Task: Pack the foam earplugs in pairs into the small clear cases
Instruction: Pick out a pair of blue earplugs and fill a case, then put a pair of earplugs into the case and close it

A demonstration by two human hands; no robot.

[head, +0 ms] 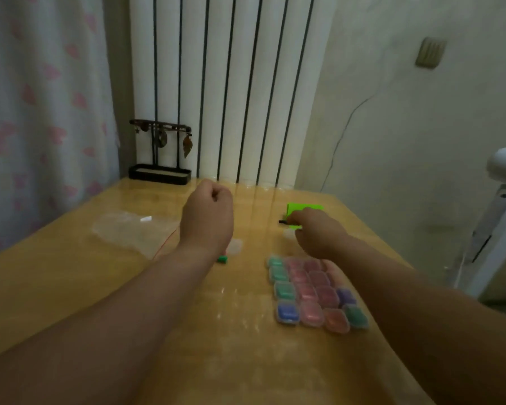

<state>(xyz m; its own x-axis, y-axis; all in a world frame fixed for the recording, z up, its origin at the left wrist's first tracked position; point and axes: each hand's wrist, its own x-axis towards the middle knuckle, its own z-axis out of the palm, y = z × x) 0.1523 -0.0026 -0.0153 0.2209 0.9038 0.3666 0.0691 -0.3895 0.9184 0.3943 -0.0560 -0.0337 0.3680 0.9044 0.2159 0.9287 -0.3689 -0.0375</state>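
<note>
Several small clear cases (313,293) filled with green, pink, purple and blue earplugs lie in tight rows at the right of the table. One loose green earplug (222,259) lies by my left wrist, next to a clear case (235,246) that my left hand partly hides. My left hand (208,211) is raised above the table in a closed fist; nothing shows in it. My right hand (316,229) rests beyond the rows, fingers curled, at a bright green pad (304,207). A thin black object (282,222) sticks out from its fingers.
A crumpled clear plastic bag (129,232) lies at the left of the glossy wooden table (70,287). A black metal stand (159,171) sits at the back edge before a white radiator (225,83). A white frame (497,229) stands to the right of the table.
</note>
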